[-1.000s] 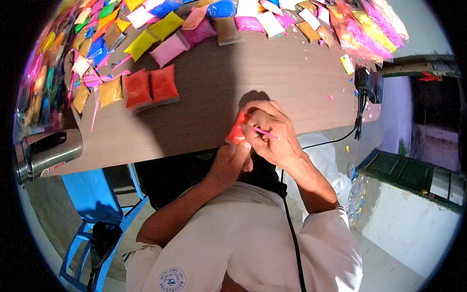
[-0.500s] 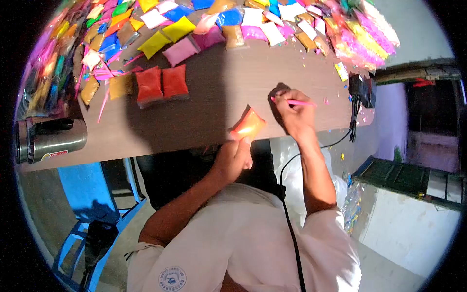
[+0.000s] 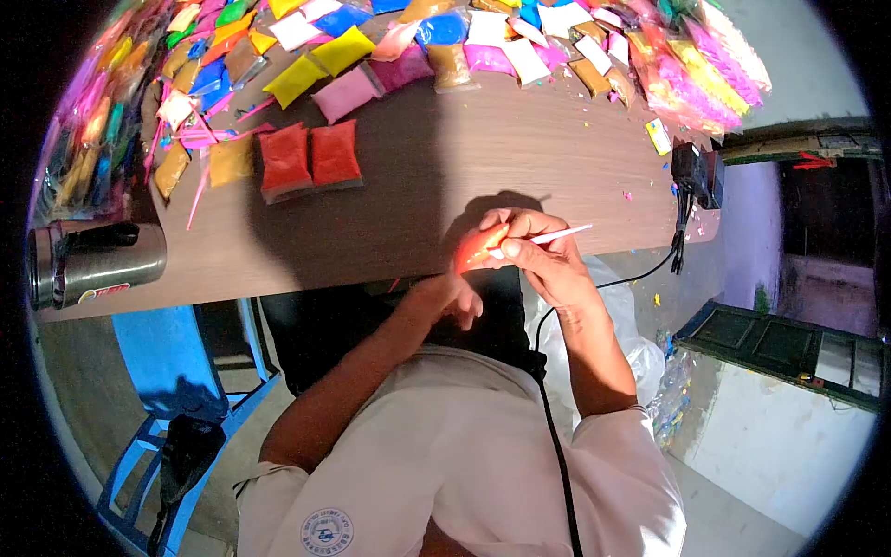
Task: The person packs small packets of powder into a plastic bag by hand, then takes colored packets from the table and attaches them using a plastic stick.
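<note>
An orange-red packet (image 3: 478, 246) is pinched in my right hand (image 3: 548, 255), above the table's front edge. The same hand holds a thin pink stick (image 3: 561, 234) that points up and to the right. Just below and left of the packet is my left hand (image 3: 449, 299), its fingers apart and nothing visible between them. Two red packets (image 3: 284, 160) (image 3: 335, 154) lie side by side on the wooden table (image 3: 390, 204), with a tan packet (image 3: 230, 161) to their left.
Many coloured packets (image 3: 343, 52) cover the table's far side. A metal flask (image 3: 107, 263) lies at the left edge. At the right edge sits a black adapter (image 3: 688, 167) with cables. A blue chair (image 3: 167, 362) stands below left.
My right hand has come back left from the table to the packet and grips it with the stick still held. My left hand has let go of the packet and opened.
</note>
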{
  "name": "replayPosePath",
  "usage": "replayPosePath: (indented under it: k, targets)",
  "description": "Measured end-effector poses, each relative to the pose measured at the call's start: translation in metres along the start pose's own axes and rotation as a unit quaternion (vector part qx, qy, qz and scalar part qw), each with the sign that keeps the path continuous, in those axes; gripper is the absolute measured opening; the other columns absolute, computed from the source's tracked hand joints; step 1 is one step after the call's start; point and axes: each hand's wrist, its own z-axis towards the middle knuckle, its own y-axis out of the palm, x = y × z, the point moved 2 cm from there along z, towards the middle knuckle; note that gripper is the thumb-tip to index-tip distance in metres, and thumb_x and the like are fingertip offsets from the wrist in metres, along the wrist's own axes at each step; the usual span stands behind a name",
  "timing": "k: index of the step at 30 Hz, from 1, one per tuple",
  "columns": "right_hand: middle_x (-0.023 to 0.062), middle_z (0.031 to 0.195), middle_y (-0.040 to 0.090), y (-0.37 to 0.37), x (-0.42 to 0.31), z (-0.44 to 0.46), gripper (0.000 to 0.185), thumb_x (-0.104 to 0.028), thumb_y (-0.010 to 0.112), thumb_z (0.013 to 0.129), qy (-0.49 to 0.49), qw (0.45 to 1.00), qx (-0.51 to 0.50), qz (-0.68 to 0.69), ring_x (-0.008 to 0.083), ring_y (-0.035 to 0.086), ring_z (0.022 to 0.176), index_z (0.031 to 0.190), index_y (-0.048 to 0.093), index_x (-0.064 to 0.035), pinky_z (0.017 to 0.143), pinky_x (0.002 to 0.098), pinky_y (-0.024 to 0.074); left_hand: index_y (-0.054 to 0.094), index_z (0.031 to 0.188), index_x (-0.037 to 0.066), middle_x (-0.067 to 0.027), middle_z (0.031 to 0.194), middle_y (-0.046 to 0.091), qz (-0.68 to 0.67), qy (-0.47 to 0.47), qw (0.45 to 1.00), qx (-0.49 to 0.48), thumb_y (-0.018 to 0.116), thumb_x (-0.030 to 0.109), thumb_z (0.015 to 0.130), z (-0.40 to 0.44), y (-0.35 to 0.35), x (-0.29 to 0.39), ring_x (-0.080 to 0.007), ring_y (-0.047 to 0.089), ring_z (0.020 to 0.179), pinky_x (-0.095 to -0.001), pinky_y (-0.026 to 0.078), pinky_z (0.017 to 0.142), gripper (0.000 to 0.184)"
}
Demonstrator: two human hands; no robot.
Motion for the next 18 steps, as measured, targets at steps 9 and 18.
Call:
replayPosePath:
  k: [9, 18]
  targets:
    - [0.0142, 0.108, 0.061, -0.012, -0.009, 0.007, 0.013, -0.006, 0.066, 0.087, 0.037, 0.996, -0.085, 0.013, 0.0227, 0.057, 0.101, 0.079, 0.057, -0.0026, 0.088, 0.0350, 0.0447, 0.056, 0.094, 0.009, -0.0062, 0.095, 0.060, 0.372, 0.016, 0.925, -0.076, 0.051, 0.042, 0.095, 0.003, -0.002, 0.004, -0.0188, 0.056, 0.085, -0.0334, 0.045, 0.077, 0.033]
    - [0.0148, 0.112, 0.061, -0.022, -0.024, -0.002, 0.007, -0.001, 0.067, 0.086, -0.038, 0.937, 0.000, -0.346, 0.0188, 0.060, 0.094, 0.083, 0.062, 0.0009, 0.083, 0.0311, 0.0468, 0.059, 0.074, 0.002, -0.0105, 0.076, 0.061, -0.026, -0.064, 0.997, 0.026, 0.047, 0.042, 0.097, 0.013, 0.016, 0.003, -0.0198, 0.058, 0.071, -0.0322, 0.047, 0.072, 0.048]
